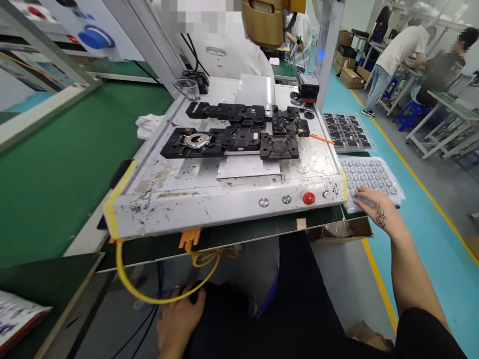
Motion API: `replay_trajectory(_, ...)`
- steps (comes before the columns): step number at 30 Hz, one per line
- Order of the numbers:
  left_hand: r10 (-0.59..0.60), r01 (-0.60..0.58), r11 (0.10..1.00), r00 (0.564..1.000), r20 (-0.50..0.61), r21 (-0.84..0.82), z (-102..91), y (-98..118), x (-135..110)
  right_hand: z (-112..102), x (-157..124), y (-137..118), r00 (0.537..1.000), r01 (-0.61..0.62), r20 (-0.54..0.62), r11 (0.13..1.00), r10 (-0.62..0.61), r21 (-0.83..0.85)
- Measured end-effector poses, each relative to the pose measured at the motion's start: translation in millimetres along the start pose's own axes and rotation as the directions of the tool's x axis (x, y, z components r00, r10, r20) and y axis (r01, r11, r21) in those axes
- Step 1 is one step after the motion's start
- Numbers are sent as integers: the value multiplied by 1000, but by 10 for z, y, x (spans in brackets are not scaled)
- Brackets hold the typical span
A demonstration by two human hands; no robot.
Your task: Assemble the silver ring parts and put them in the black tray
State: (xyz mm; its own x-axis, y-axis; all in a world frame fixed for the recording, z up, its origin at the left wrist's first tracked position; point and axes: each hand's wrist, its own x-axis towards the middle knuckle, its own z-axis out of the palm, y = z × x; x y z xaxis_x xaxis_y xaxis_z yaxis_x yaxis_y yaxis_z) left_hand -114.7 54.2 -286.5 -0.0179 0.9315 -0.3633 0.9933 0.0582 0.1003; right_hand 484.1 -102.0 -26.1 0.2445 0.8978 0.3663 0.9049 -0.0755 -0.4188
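My right hand [380,213] reaches over a clear plastic tray [392,195] of round, pale grey discs, its fingers stretched and apart. The fingertips are at the near left discs; I cannot make out anything held. Low in the view, my left hand [181,319] rests on my dark-clothed leg, thumb apart from the fingers. On the white machine bed [179,174] sit black fixture blocks [241,137]. A shiny metal ring-shaped part [197,140] lies in the left block, and the right block [279,145] has a round recess.
A red button [309,198] and metal buttons line the machine's front. A yellow cable [138,294] loops below its edge. Behind the disc tray is another tray [350,132] of dark parts. An orange stick [322,139] juts right. A person in white [228,55] sits opposite.
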Motion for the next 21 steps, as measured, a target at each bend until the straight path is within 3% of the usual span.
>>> replay_trajectory(7, 0, 0, 1000, 1000, 14, -18, -67, 67, -29, 88, -9, -100, 998, 64, -29, 998, -63, 24)
replay_trajectory(13, -4, 4, 999, 1000, 8, -42, -99, 82, -33, 118, 29, -75, 984, -101, -136, 991, 112, 83)
replay_trajectory(17, -8, 7, 998, 1000, -12, -70, -95, 83, -27, 152, 70, -57, 935, -229, -256, 969, 247, 98)
replay_trajectory(21, -8, 5, 995, 999, -32, -96, -89, 78, -23, 219, 79, -10, 893, -261, -353, 961, 278, 96)
